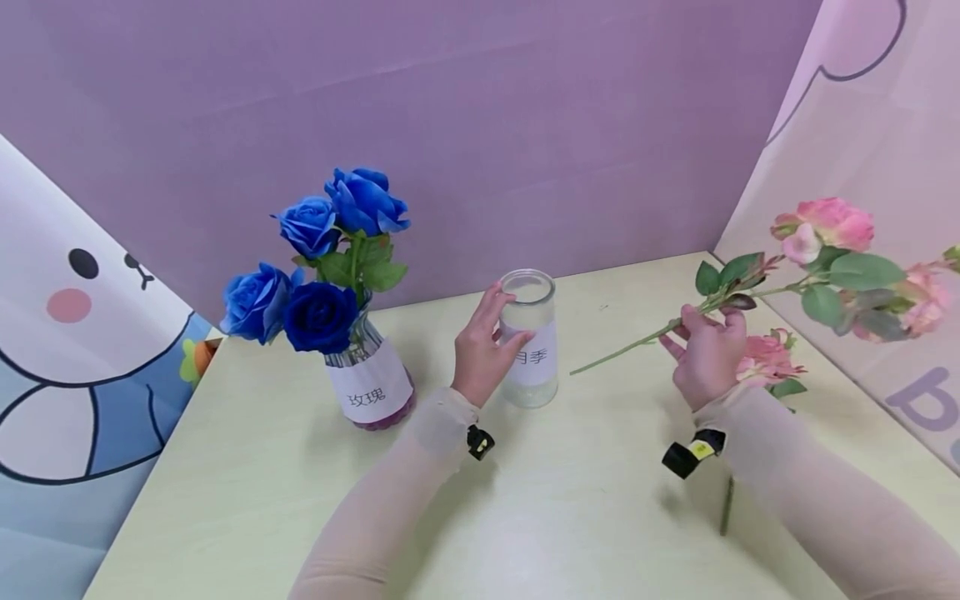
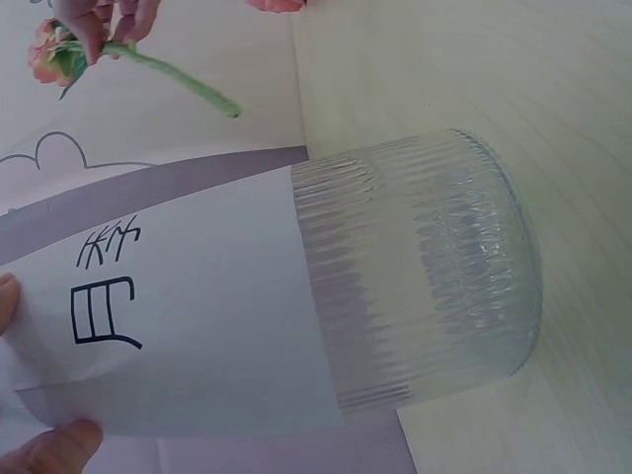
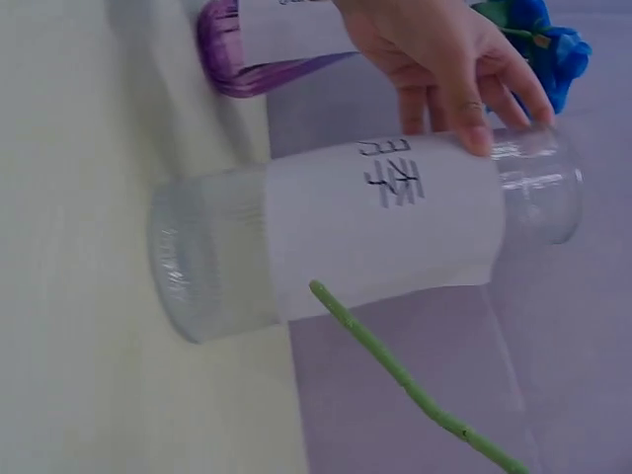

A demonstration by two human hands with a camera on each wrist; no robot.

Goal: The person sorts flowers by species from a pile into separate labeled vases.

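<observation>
My left hand point(image 1: 482, 352) holds the clear glass vase point(image 1: 534, 385) near its rim, thumb in front and fingers at the side and back. The vase stands upright on the table, with a white label point(image 2: 217, 306) of handwritten characters round it. In my right hand point(image 1: 707, 354) I pinch the green stem point(image 1: 624, 347) of an artificial pink flower spray point(image 1: 832, 223). The spray is held above the table, blooms out to the right. The bare stem end points left toward the vase, apart from it, and also shows in the right wrist view as a green stem point(image 3: 395, 370).
Left of the vase, a labelled ribbed vase point(image 1: 371, 392) with a purple base holds several blue roses point(image 1: 321, 317). Another pink flower point(image 1: 768, 358) lies on the table, partly hidden by my right arm. A purple backdrop point(image 1: 480, 142) and printed side panels point(image 1: 67, 367) enclose the table.
</observation>
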